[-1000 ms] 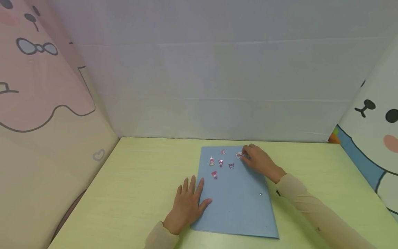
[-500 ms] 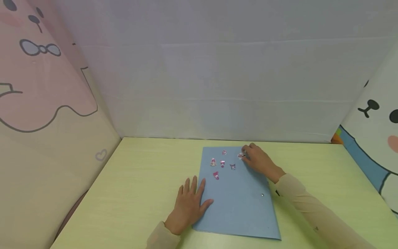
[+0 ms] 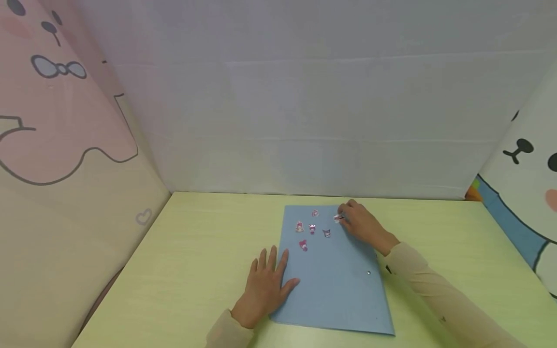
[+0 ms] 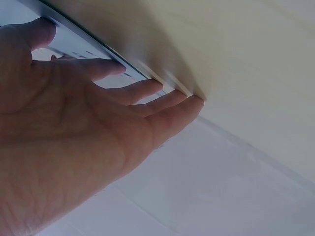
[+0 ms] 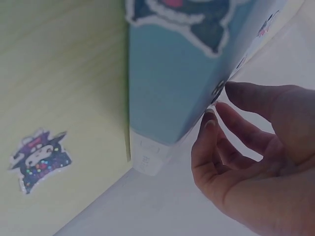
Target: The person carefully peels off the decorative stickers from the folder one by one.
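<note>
A blue file folder (image 3: 332, 290) lies on the table, with several pink and purple cartoon stickers (image 3: 312, 229) on its upper half. My left hand (image 3: 261, 292) rests with fingers spread along the folder's left edge; the left wrist view shows its straight fingers (image 4: 172, 118) reaching past that edge. At the folder's top right corner, my right hand (image 3: 361, 224) pinches a small white-edged sticker (image 3: 336, 219) between thumb and index finger. Seen from the right wrist, the sticker (image 5: 218, 88) is right at the folder's surface and its picture is mostly hidden by the fingertips.
A dark cartoon sticker (image 5: 39, 160) lies on the table right of the folder, partly behind the right sleeve in the head view. Another sticker (image 5: 187, 19) is on the folder's side, above a white label (image 5: 150, 152). A white wall (image 3: 304, 121) stands behind the table.
The whole head view has shifted slightly. Both hands keep their places on the folder, the right one staying at the sticker in the top right corner.
</note>
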